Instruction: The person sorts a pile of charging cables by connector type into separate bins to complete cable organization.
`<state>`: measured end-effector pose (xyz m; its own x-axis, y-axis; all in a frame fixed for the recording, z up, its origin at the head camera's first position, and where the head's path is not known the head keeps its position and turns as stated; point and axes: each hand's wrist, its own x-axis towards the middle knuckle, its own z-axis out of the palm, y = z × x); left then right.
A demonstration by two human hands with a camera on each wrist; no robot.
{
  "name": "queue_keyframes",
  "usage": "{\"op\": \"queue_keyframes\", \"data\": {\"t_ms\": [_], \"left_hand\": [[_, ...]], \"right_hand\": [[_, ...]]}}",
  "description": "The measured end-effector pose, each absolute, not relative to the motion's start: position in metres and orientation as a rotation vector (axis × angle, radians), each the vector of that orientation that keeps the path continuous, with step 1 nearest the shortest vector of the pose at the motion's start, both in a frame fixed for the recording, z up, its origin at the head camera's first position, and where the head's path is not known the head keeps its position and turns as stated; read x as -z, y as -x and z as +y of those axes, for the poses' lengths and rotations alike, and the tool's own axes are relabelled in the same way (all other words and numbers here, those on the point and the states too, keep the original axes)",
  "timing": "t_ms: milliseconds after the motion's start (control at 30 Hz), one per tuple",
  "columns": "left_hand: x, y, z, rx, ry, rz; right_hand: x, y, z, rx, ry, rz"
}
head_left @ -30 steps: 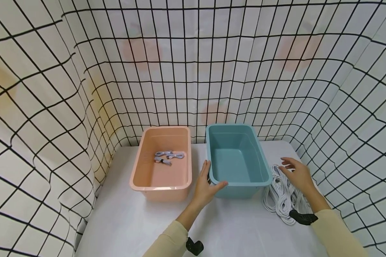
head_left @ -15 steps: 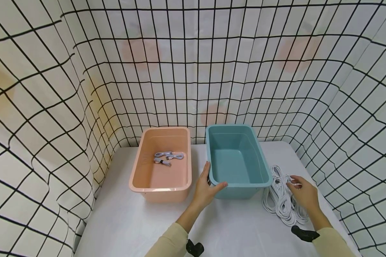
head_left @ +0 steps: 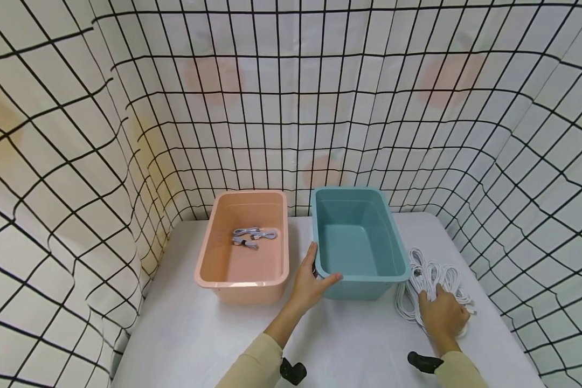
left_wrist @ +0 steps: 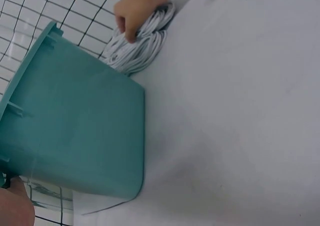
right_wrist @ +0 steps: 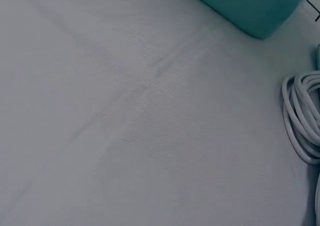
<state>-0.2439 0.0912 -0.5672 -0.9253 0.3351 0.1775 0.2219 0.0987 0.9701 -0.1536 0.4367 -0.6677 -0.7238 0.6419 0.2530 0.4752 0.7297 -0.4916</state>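
My left hand (head_left: 306, 281) rests at the near left corner of a teal plastic bin (head_left: 380, 278), fingers stretched along its left side and thumb at the front rim. The bin's inside shows bare. To its right lies a heap of coiled white cables (head_left: 419, 269). My right hand (head_left: 442, 315) reaches down onto that heap, its curled fingers gripping some coils; the fingertips are partly hidden among them. From the left wrist, the right hand (left_wrist: 137, 13) shows over the cables (left_wrist: 135, 50) with fingers pointing down. The right wrist view catches only the heap's edge (right_wrist: 302, 116).
A peach plastic bin (head_left: 242, 284) stands left of the teal one, with several small bundled grey cables (head_left: 254, 235) on its floor. Both bins stand on a white-covered table (head_left: 174, 323). Black wire mesh (head_left: 298, 97) over white sheeting encloses the back and sides.
My right hand first came down to the heap's right side and pinched a strand, then moved nearer to me and lower over the coils. The left hand and both bins stayed in place.
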Motion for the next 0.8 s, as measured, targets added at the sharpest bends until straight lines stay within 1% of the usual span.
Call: {"op": "queue_keyframes", "data": {"t_ms": [400,800], "left_hand": [[0.569,0.244,0.091,-1.955,-0.575,2.275],[0.569,0.243,0.092,-1.969,-0.567,2.279]], "right_hand": [[0.657,0.155,0.444,-0.754,0.988,-2.522],[0.634,0.150,0.460,-0.922,0.973,-2.471]]}}
